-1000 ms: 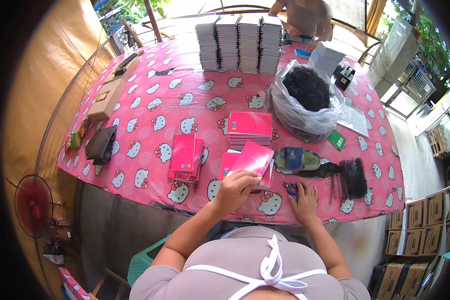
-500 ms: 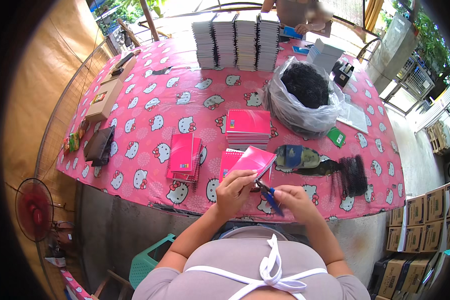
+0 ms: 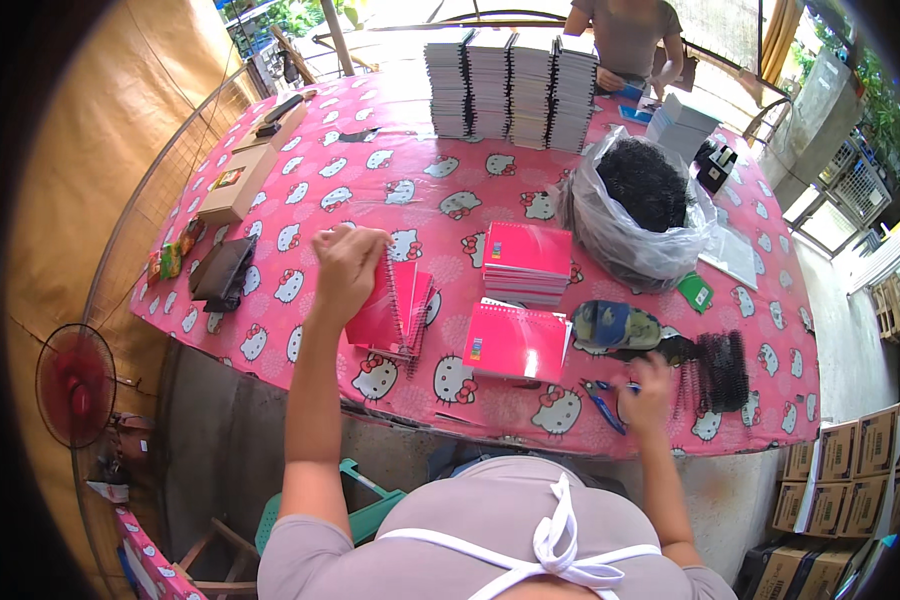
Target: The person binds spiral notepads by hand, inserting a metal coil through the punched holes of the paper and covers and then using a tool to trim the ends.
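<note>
My left hand (image 3: 345,270) is over the left pile, its fingers closed on the top end of a pink spiral notebook (image 3: 373,318). That notebook lies at a slant on other pink spiral notebooks (image 3: 417,295). My right hand (image 3: 646,395) is just above the table, fingers apart and a little blurred. Close by its fingertips, blue-handled pliers (image 3: 602,408) rest on the tablecloth. In front of me is a stack of pink notebooks with punched holes and no coil (image 3: 515,342). Behind it stands a taller pink stack (image 3: 526,262).
Black coils (image 3: 720,372) lie at the right beside a blue-and-green pouch (image 3: 615,326). A plastic bag of black coils (image 3: 642,190) stands behind them. Tall stacks of bound books (image 3: 510,90) rise at the back, near another person (image 3: 630,45). Cardboard boxes (image 3: 240,185) sit far left.
My left hand has carried the coiled notebook leftward onto the left pile. My right hand has put the pliers down on the table and let go. The view has shifted slightly.
</note>
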Demonstrator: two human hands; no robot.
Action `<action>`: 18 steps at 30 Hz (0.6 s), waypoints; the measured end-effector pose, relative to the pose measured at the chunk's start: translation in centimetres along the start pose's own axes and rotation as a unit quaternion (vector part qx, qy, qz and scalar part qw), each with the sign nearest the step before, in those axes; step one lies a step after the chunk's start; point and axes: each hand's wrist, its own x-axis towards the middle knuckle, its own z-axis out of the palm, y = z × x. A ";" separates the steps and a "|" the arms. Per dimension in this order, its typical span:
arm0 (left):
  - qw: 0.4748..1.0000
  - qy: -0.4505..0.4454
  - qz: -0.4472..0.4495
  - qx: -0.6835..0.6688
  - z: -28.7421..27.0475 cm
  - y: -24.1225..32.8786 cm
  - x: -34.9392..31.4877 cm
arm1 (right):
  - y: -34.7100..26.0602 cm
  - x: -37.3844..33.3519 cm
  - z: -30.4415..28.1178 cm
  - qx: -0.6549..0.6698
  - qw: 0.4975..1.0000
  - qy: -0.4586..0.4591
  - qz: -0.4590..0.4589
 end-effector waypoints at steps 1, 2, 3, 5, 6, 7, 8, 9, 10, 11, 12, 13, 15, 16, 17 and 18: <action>0.997 -0.078 -0.021 -0.002 2.6 -2.2 -0.2 | 1.8 1.4 -0.5 -0.028 0.997 0.028 0.061; 0.997 -0.073 -0.024 0.013 5.7 -4.0 -1.4 | 3.4 2.7 -1.2 -0.056 0.989 0.058 0.123; 0.997 -0.068 -0.025 0.027 9.1 -5.8 -3.0 | 4.3 3.7 -1.7 -0.126 0.973 0.062 0.181; 0.996 -0.064 -0.038 0.046 11.8 -6.1 -3.9 | 7.1 3.4 -2.3 -0.185 0.952 0.035 0.240; 0.995 -0.061 -0.055 0.054 12.2 -5.5 -4.0 | 9.1 2.5 -1.9 -0.170 0.957 0.007 0.234; 0.993 -0.056 -0.079 0.062 12.1 -4.6 -3.6 | 10.2 2.1 -1.6 -0.154 0.963 -0.024 0.222; 0.998 -0.042 -0.053 0.013 12.0 -4.0 -2.7 | 11.3 2.0 -1.4 -0.150 0.962 -0.033 0.228; 0.998 -0.031 -0.028 -0.040 11.0 -1.8 -1.4 | 12.3 1.8 -1.5 -0.149 0.960 -0.045 0.234; 0.996 -0.020 -0.009 -0.090 9.9 0.4 -0.6 | 12.8 1.7 -1.7 -0.147 0.958 -0.061 0.237; 0.975 -0.088 0.023 -0.202 9.3 2.5 0.0 | 12.9 2.0 -2.0 -0.151 0.956 -0.055 0.245; 0.938 -0.152 0.053 -0.309 9.0 4.7 0.4 | 12.1 2.9 -2.5 -0.154 0.955 -0.051 0.249; 0.937 -0.148 0.087 -0.303 9.6 7.3 0.3 | 11.2 3.6 -3.1 -0.158 0.952 -0.047 0.258; 0.950 -0.144 0.134 -0.241 11.1 10.8 -0.5 | 9.6 4.3 -4.0 -0.149 0.954 -0.033 0.257; 0.962 -0.139 0.146 -0.184 12.2 11.7 -0.8 | 8.9 4.6 -4.2 -0.144 0.956 -0.022 0.256; 0.970 -0.133 0.158 -0.128 12.8 12.0 -1.0 | 8.3 4.7 -4.3 -0.117 0.966 -0.004 0.229; 0.962 -0.188 0.131 -0.149 12.7 12.2 -0.3 | 7.8 4.5 -4.4 -0.093 0.974 0.016 0.205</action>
